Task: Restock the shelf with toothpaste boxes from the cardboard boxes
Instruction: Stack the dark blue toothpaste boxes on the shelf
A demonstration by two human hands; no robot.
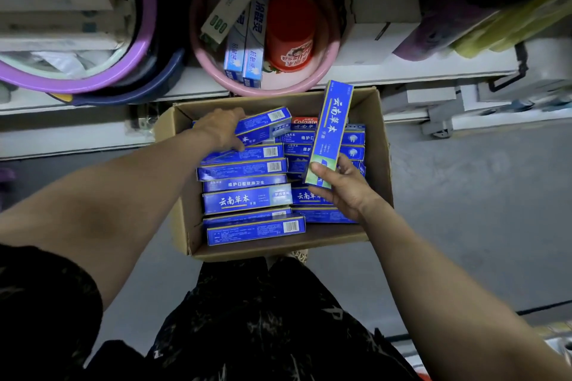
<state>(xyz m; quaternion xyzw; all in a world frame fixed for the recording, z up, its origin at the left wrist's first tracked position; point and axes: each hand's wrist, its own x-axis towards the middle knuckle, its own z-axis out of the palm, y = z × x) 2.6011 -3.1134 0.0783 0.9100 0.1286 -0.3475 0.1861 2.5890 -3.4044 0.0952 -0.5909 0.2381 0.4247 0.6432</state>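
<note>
In the head view, the left hand is reaching into the cardboard box and curling its fingers over the near end of a tilted blue toothpaste box, whose far end is rising off the pile. The right hand is pinching the lower end of a second blue toothpaste box between thumb and fingers, so that it is standing nearly upright above the hand. Under and between both hands, the stacked toothpaste boxes are lying flat in rows, filling most of the carton. Beyond the left hand's fingertips a pink basin is sitting on the white shelf, holding a few paler boxes and a red cup.

These cartons are probably going to feel light and fairly stiff, though thin card would likely be denting under a hard squeeze. The glossy print may be making them a little slippery. Gripping across the narrow sides near one end, as both hands are doing, looks workable; holding closer to the middle would likely be giving steadier control when setting one on the shelf.
</note>
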